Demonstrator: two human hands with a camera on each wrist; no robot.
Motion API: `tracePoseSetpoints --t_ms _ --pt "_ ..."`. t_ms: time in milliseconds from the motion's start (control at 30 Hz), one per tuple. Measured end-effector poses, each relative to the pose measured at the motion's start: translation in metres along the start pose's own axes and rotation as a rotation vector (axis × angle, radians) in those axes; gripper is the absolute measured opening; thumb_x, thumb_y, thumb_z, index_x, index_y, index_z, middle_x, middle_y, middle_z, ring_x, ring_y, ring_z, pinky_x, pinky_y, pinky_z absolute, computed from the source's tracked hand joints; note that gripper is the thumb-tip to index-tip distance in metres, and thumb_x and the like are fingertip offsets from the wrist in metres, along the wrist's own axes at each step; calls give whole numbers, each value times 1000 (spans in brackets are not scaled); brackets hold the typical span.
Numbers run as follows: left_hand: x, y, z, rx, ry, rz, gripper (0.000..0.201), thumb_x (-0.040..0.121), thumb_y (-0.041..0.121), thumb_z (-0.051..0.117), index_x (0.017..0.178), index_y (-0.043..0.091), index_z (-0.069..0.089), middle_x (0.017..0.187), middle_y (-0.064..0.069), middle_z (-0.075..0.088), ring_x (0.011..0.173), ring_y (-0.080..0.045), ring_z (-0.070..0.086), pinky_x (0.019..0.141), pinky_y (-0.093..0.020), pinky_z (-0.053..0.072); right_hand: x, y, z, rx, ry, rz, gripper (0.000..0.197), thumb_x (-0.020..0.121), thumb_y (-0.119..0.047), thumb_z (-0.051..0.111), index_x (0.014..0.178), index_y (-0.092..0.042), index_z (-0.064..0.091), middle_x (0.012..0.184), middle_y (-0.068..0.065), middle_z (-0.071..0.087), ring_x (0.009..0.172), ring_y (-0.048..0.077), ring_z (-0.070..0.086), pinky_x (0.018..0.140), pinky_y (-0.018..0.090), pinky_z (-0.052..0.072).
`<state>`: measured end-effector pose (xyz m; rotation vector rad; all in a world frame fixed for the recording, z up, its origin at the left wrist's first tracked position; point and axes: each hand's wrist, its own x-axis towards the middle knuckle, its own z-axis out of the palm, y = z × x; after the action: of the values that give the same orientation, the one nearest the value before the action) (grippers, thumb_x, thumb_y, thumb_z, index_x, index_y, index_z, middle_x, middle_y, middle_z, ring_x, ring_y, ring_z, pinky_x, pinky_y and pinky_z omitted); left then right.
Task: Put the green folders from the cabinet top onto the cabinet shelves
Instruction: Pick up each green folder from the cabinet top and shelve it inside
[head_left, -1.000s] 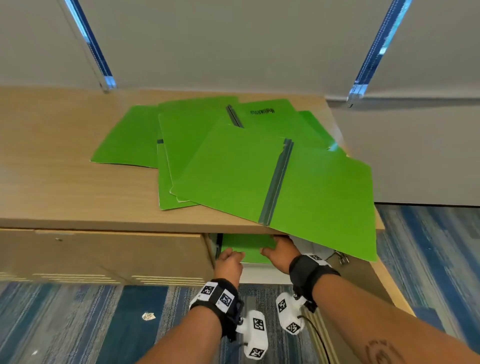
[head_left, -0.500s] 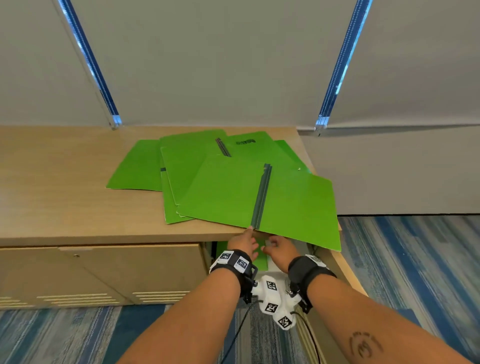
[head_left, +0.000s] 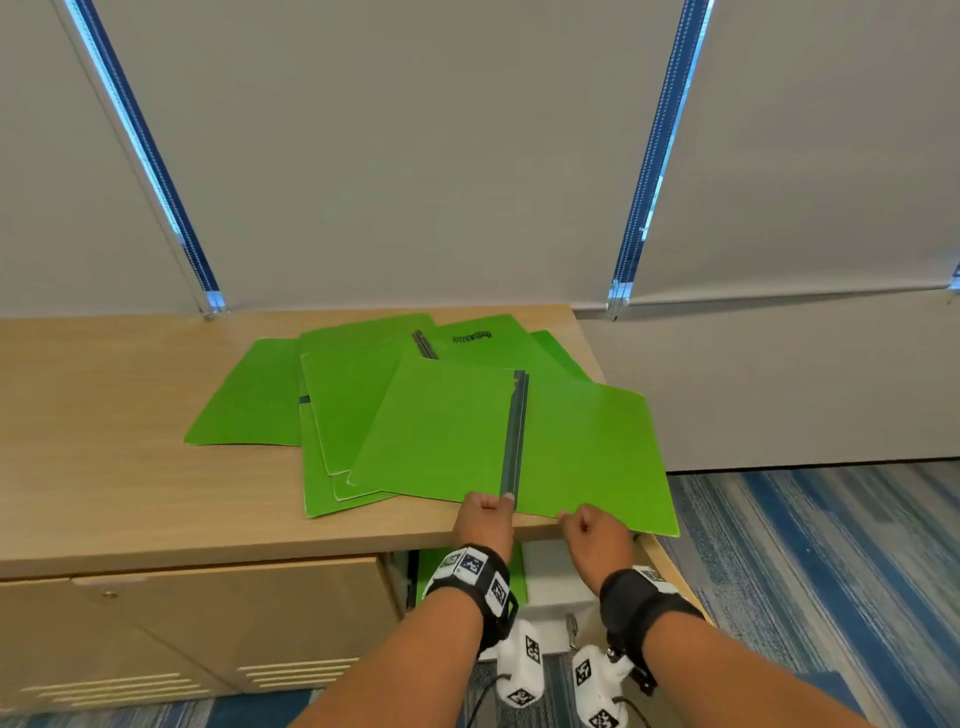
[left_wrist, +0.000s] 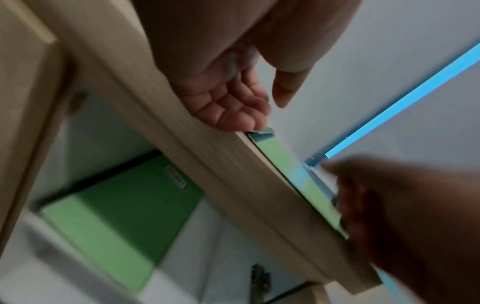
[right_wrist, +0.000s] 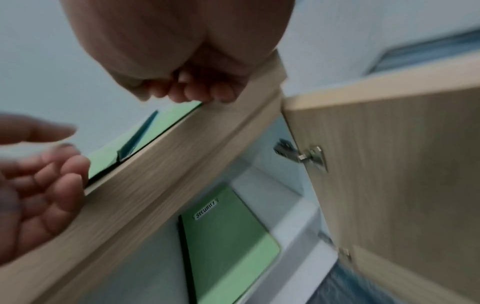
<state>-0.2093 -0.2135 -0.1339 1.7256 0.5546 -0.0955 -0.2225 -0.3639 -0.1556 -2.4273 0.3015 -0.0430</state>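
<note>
I had brought both hands up from the shelf (right_wrist: 161, 242), where one folder (right_wrist: 228, 242) now lay, to the cabinet top (head_left: 130, 467). That meant the next of the fanned folders (head_left: 363, 405). My left hand (head_left: 485, 522) and right hand (head_left: 597, 535), fingers curled, met the top folder (head_left: 582, 447) at its near edge; whether they gripped it, I cannot tell. Blinds (head_left: 415, 156) hung beyond, striped carpet (head_left: 831, 571) to the right.

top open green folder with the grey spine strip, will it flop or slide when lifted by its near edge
The open green card folder looks thin, so it will probably sag and fold at its grey spine strip. It overhangs the smooth wooden cabinet top, so it likely slides easily. Probably light.
</note>
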Motion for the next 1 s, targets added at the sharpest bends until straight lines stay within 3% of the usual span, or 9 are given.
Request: tracePoseSetpoints --t_ms 100,167,333,500,600,767,833,900,1000 --pt "10 -2 -2 254 -6 163 47 88 26 64 132 17 50 140 -2 44 124 -22 49 107 -32 38 26 -14 -17 -186 133 -203 13 86 -34 57 85 -22 58 91 2 57 88 26 53 77 37 47" --pt "16 -5 -4 486 -112 207 70 87 26 65 149 23 31 159 2 15 142 -23 28 114 -32 27 50 -11 -28 -305 164 -115 38 82 -37 62 113 -16 59 117 8 54 108 30 50 90 38 45" --pt "26 -19 -17 894 -238 335 81 84 32 67 151 25 21 156 1 21 132 -24 41 109 -38 40 95 25 -63 -198 140 447 66 71 -36 71 123 -4 47 130 21 50 120 37 51 99 42 45" --pt "23 -9 -26 1282 -162 359 85 77 45 71 146 27 24 137 -7 36 124 -29 40 101 -44 40 105 34 -70 -225 18 533 67 61 -36 74 118 -6 55 124 19 57 112 36 58 94 41 51" --pt "22 -7 -31 1239 -112 328 74 76 43 70 138 30 33 146 -10 27 134 -32 28 106 -49 30 104 20 -72 -160 21 561 70 62 -37 71 121 -8 46 128 22 50 114 39 54 97 44 48" --pt "25 -9 -43 1166 -159 276 87 80 47 63 149 22 15 161 -4 4 148 -32 3 117 -56 10 112 -5 -85 225 38 550 48 82 -13 60 123 8 45 123 29 56 111 41 57 79 34 41" --pt "25 -9 -50 1087 -176 246 99 79 49 62 152 22 2 162 -4 0 148 -30 1 118 -54 6 111 -15 -86 361 20 522 54 82 -27 56 122 9 50 123 31 56 111 41 56 77 32 39" --pt "22 -5 -57 931 -180 182 104 78 50 61 153 23 -6 162 -5 -4 148 -28 0 119 -52 2 108 -22 -81 507 -8 513 61 93 -45 45 125 7 53 130 28 54 117 39 53 91 35 42" --pt "21 10 -72 521 -44 77 93 83 60 53 153 26 1 162 -5 -3 148 -29 7 119 -54 10 102 -31 -68 765 1 568 83 89 -69 33 134 -1 49 136 20 53 122 35 53 108 43 39"
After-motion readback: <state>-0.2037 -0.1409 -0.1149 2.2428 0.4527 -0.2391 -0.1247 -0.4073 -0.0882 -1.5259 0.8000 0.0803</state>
